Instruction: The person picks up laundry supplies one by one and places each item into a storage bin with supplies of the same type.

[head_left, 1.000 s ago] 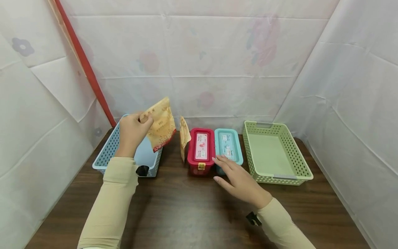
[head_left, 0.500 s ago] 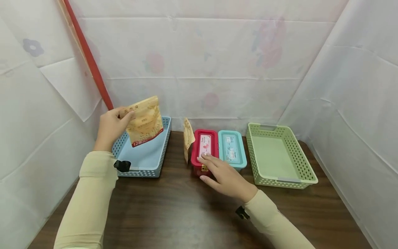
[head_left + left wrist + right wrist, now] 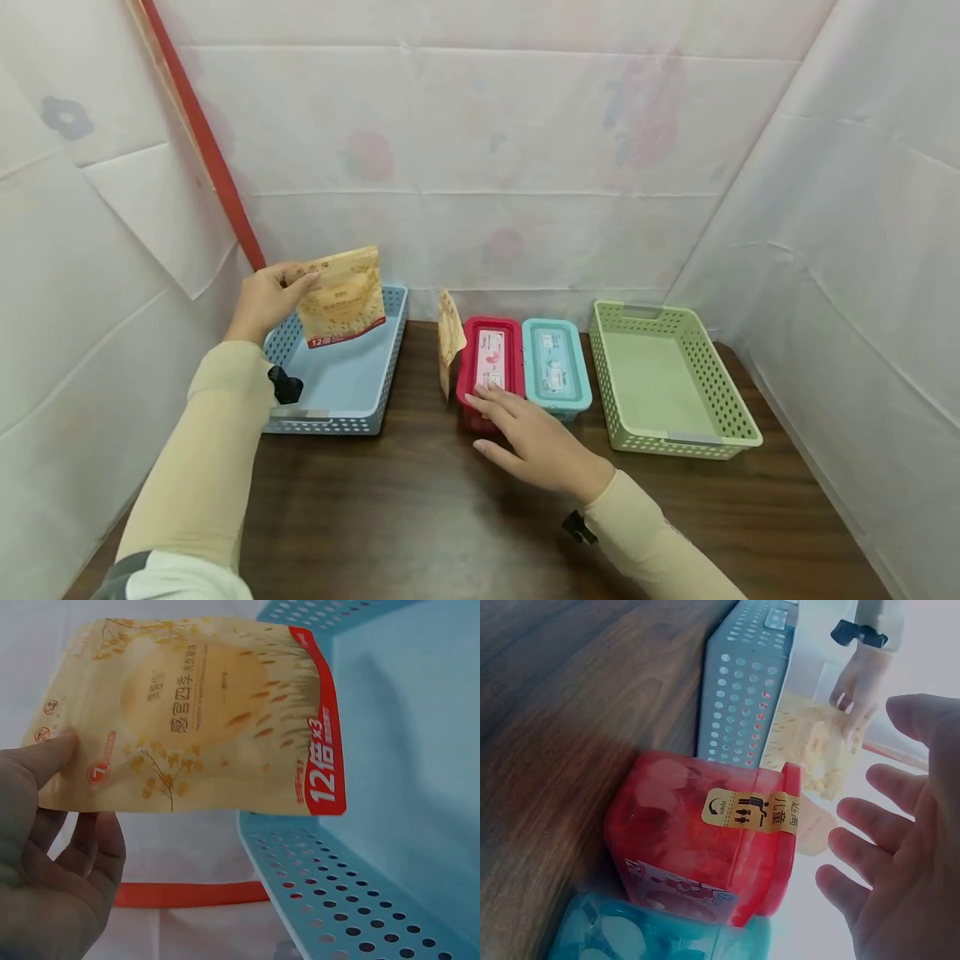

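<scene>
My left hand (image 3: 268, 298) pinches the top corner of a yellow pouch (image 3: 343, 296) with a red lower edge. It holds the pouch above the blue basket (image 3: 345, 379); in the left wrist view the printed pouch (image 3: 202, 712) is seen beside the basket's perforated wall (image 3: 352, 900). My right hand (image 3: 536, 442) is spread with fingers extended, over the front end of the red box (image 3: 491, 346). In the right wrist view the fingers stand apart from the red box (image 3: 697, 832), which has a yellow sticker across its front.
A second yellow pouch (image 3: 450, 337) stands on edge just left of the red box. Beside that box on the right is a turquoise lidded box (image 3: 557, 367). A green basket (image 3: 660, 379) sits farther right on the dark wooden table (image 3: 420, 517). White curtains surround the back and sides.
The left hand has moved left with the yellow pouch, which now faces the camera more squarely over the blue basket. My right hand has shifted left from the turquoise box to the red one.
</scene>
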The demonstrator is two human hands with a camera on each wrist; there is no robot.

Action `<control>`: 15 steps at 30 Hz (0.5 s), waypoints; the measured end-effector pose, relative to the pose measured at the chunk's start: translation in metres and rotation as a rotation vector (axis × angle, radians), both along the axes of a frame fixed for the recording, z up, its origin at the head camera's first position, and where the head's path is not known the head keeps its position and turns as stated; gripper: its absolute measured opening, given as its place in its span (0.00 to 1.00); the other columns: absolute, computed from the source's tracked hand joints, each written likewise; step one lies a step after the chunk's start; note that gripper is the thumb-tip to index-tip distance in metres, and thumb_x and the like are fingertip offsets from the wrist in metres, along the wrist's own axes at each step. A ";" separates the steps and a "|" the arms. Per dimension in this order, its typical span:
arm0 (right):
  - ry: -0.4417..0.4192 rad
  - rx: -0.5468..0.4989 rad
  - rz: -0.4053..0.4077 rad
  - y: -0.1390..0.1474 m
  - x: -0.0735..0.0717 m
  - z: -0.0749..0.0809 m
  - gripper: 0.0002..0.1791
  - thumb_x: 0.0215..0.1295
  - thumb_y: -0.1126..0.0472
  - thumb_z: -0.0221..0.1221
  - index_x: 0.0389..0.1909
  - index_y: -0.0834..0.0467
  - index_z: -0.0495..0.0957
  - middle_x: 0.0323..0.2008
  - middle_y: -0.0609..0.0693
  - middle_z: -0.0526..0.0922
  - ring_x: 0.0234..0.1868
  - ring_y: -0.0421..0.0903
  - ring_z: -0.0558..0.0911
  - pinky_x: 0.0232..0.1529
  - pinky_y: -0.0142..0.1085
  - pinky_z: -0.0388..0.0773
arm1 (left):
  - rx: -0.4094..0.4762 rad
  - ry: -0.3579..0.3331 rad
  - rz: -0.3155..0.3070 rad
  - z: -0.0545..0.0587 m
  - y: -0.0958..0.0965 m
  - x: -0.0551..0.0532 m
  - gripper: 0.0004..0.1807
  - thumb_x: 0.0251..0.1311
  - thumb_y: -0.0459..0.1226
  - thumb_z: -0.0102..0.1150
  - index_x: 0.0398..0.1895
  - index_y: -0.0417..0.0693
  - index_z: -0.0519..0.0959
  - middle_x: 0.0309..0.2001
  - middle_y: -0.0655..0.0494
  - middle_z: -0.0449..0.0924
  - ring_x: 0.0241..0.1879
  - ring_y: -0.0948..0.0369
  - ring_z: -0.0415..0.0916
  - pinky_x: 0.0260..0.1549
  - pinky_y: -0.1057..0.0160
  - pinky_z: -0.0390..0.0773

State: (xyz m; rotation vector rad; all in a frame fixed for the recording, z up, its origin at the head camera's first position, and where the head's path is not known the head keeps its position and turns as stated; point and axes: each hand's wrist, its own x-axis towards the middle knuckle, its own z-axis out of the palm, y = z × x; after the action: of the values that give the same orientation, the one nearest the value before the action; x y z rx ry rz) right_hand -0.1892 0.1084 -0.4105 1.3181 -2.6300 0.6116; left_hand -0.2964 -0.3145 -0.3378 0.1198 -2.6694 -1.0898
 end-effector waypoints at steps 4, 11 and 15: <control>0.003 0.018 -0.006 0.001 0.004 -0.002 0.35 0.73 0.43 0.56 0.77 0.49 0.61 0.73 0.52 0.64 0.73 0.48 0.63 0.69 0.49 0.65 | 0.024 -0.083 -0.024 -0.005 -0.007 -0.014 0.34 0.69 0.60 0.52 0.60 0.41 0.79 0.58 0.37 0.75 0.52 0.45 0.66 0.48 0.42 0.71; 0.012 0.014 0.001 0.006 0.009 -0.008 0.34 0.75 0.41 0.52 0.75 0.53 0.63 0.73 0.53 0.65 0.74 0.47 0.61 0.69 0.48 0.65 | -0.034 -0.174 -0.078 -0.011 -0.014 -0.035 0.34 0.71 0.58 0.52 0.64 0.39 0.75 0.62 0.33 0.71 0.59 0.40 0.66 0.58 0.32 0.67; 0.013 0.028 -0.001 0.006 0.009 -0.011 0.34 0.76 0.40 0.50 0.76 0.51 0.62 0.74 0.51 0.64 0.74 0.47 0.61 0.69 0.48 0.65 | -0.077 -0.177 -0.099 -0.017 -0.016 -0.043 0.31 0.72 0.56 0.51 0.62 0.39 0.75 0.61 0.32 0.72 0.56 0.39 0.68 0.55 0.34 0.69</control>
State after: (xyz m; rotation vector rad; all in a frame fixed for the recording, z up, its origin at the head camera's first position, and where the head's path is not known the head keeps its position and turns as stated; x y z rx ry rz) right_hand -0.1803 0.1146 -0.4220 1.3232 -2.6380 0.5663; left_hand -0.3397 -0.3307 -0.3549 0.0739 -2.8996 -1.0479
